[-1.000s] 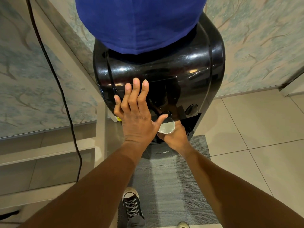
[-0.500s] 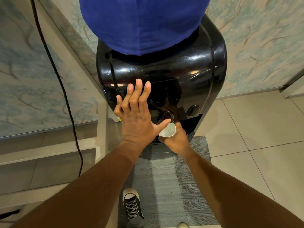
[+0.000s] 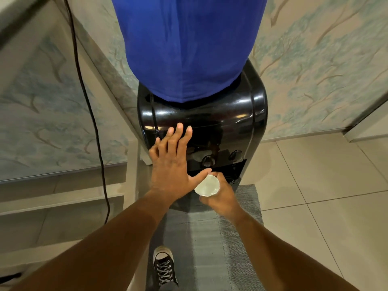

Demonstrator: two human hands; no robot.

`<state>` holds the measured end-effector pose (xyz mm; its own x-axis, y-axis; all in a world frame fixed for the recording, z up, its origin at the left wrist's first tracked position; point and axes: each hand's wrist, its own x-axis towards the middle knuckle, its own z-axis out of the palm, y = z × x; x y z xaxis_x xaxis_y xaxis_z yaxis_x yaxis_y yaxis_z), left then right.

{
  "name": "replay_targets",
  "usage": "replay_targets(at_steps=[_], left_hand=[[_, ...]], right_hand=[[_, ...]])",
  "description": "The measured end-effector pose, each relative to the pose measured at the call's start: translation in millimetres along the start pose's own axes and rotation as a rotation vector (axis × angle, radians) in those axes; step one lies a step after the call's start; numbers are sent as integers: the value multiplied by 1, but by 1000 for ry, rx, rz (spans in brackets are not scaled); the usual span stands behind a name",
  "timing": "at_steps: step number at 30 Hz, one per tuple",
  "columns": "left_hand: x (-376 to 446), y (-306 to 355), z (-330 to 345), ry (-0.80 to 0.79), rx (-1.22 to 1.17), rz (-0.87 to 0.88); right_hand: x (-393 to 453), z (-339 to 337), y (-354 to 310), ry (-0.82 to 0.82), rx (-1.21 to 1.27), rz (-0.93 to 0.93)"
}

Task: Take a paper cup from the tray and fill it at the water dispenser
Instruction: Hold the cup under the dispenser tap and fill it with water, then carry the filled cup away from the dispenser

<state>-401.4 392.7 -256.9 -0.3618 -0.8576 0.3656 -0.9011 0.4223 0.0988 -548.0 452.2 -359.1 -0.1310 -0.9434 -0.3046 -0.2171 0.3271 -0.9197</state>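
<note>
A glossy black water dispenser (image 3: 226, 122) stands against the wall under a bottle covered in blue cloth (image 3: 186, 43). My left hand (image 3: 171, 164) lies flat on the dispenser's front, fingers spread, thumb stretched toward the cup. My right hand (image 3: 220, 196) grips a white paper cup (image 3: 207, 185), seen from above, just in front of the dark recess below the two round tap knobs (image 3: 207, 161). Liquid inside the cup cannot be made out. No tray is in view.
A grey woven mat (image 3: 237, 238) lies on the tiled floor in front of the dispenser, with my black laced shoe (image 3: 163, 265) on it. A black cable (image 3: 88, 101) hangs down the patterned wall at the left. A low step (image 3: 58, 202) runs along the left.
The cup and my right hand have drawn back from under the tap toward me. My left hand stays flat on the dispenser's front. The camera has tilted up slightly.
</note>
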Motion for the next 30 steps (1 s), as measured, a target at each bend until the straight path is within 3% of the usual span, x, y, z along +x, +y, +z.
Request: replay_targets(at_steps=[9,15,18,30], left_hand=[[5,4,-53,-209,-135,-27],[11,14,-100,-247,-627,-371],[8,15,-132,-272,-770,-428],[-9,4,-226,-319,-866,-439]], right_hand=[[-40,-10,-75,-61,7,-31],[-66,-21,-131,-93,1,-105],[-81,-27,-160,-105,4,-139],[-130,-26,-277,-111,63,-259]])
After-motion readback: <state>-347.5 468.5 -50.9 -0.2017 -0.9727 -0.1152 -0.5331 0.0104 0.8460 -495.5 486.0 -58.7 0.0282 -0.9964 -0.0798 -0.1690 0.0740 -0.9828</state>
